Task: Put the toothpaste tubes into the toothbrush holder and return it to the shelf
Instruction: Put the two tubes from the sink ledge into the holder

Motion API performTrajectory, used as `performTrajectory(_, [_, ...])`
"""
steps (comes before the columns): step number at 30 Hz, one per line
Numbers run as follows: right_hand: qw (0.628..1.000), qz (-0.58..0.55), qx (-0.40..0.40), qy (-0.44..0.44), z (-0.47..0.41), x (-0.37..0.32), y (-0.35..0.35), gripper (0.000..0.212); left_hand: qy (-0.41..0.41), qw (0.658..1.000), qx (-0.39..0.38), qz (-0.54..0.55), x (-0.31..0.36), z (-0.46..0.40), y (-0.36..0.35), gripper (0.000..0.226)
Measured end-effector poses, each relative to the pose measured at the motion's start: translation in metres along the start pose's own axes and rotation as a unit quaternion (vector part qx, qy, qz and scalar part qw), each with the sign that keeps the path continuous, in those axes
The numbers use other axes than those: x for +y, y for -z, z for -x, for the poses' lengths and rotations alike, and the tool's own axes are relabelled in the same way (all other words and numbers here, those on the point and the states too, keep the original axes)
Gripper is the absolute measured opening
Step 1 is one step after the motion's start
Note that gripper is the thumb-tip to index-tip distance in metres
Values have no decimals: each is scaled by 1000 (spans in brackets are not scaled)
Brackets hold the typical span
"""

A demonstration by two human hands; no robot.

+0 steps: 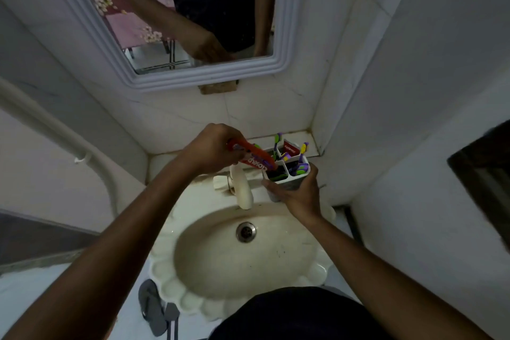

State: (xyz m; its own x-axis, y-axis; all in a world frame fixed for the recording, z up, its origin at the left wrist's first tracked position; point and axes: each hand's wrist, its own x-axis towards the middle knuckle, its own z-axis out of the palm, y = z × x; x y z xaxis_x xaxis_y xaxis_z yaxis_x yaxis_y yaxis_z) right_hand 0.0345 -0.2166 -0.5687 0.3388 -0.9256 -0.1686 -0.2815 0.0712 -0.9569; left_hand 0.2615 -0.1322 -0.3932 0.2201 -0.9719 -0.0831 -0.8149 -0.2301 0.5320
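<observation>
Shelf (299,137) behind holder (287,174) bare; tap (242,188) crowds left; wall close right

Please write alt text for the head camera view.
Left hand feeds a red toothpaste tube into a white toothbrush holder, gripped by the right hand above a cream sink.

bare forearms, dark top (289,315)
</observation>
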Motion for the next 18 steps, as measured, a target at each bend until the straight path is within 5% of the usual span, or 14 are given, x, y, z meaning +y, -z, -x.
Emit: performTrajectory(18, [998, 66, -17, 5, -5, -9, 1, 134, 35, 999, 40, 9, 12, -28, -46, 21])
